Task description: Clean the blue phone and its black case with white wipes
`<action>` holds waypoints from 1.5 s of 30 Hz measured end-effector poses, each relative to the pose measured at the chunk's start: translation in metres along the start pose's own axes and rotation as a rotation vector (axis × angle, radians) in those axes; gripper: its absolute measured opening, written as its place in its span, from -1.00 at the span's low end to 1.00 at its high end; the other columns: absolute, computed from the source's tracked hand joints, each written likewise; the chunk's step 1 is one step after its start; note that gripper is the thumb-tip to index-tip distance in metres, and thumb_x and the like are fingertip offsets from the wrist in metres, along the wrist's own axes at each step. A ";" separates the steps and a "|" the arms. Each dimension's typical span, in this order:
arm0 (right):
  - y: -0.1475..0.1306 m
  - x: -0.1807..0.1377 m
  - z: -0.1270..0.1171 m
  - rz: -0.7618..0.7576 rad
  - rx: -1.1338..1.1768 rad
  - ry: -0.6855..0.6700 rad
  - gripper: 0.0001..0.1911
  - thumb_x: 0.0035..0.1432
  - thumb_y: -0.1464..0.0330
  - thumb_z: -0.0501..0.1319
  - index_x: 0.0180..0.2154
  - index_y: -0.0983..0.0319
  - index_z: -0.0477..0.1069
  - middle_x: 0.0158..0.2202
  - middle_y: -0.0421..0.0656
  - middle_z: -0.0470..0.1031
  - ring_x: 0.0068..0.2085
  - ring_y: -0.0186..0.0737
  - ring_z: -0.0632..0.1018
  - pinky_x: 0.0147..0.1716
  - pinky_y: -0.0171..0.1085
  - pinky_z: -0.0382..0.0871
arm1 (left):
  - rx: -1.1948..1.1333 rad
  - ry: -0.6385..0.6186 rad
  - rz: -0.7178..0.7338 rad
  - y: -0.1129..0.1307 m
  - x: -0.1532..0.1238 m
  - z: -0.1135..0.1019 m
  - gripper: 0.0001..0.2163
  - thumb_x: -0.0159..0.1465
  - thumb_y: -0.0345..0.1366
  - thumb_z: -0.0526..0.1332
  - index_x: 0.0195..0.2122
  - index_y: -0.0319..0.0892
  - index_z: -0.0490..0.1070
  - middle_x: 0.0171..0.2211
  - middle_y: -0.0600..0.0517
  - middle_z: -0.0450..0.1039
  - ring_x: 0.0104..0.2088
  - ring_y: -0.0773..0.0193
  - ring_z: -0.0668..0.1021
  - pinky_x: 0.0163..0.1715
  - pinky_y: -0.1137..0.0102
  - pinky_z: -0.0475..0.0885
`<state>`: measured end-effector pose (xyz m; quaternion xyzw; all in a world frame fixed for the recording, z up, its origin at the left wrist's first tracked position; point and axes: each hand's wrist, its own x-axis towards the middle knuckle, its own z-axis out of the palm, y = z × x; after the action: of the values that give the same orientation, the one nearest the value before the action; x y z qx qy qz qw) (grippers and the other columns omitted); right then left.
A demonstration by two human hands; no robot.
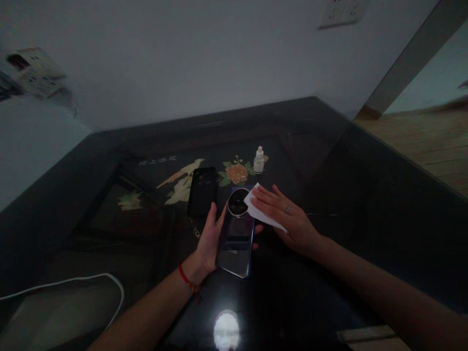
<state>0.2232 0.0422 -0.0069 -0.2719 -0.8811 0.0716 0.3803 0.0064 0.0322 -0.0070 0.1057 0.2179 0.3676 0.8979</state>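
My left hand (209, 239) grips a dark phone (236, 239) by its edges, back side up, its round camera ring at the far end. My right hand (288, 217) lies flat with fingers together on a white wipe (258, 210), pressing it at the phone's right upper edge beside the camera ring. A black phone case (202, 191) lies on the table just left of the phone. A small white dropper bottle (259, 160) stands upright farther back.
The dark glossy table (347, 195) has painted birds and a flower under glass and meets a white wall at the back. A white cable (91, 280) loops at the near left. A lamp reflection (226, 330) glares at the near edge. Wooden floor at right.
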 end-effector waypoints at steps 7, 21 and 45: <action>-0.018 -0.001 -0.004 -0.322 0.025 -0.122 -0.57 0.35 0.40 -0.12 0.16 0.41 0.23 0.16 0.05 0.36 0.31 -0.12 0.15 0.28 0.06 0.01 | 0.005 0.119 0.031 -0.002 0.001 0.005 -0.47 0.35 0.06 -0.16 0.26 -0.04 0.14 -0.08 -0.10 0.52 -0.30 0.17 0.60 -0.14 0.20 0.46; -0.044 -0.001 0.006 -0.361 -0.011 -0.104 -0.64 0.30 0.48 -0.03 0.04 0.44 0.37 0.10 0.02 0.43 0.24 -0.09 0.29 0.29 0.04 0.00 | -0.008 0.156 0.054 -0.002 0.002 0.008 -0.45 0.36 0.07 -0.23 0.27 -0.05 0.12 -0.20 -0.05 0.54 -0.46 0.28 0.56 -0.29 0.33 0.46; -0.007 -0.001 -0.003 -0.155 -0.057 0.001 -0.52 0.34 0.39 -0.08 0.24 0.37 0.12 0.19 0.12 0.31 0.30 -0.09 0.16 0.24 0.12 0.07 | 0.102 0.046 0.031 -0.003 -0.001 0.005 -0.47 0.35 0.08 -0.22 0.31 0.09 -0.08 -0.28 -0.02 0.56 -0.41 0.16 0.62 -0.37 0.23 0.52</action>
<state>0.2229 0.0360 -0.0029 -0.2135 -0.9009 0.0168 0.3774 0.0097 0.0292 -0.0035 0.1462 0.2555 0.3720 0.8803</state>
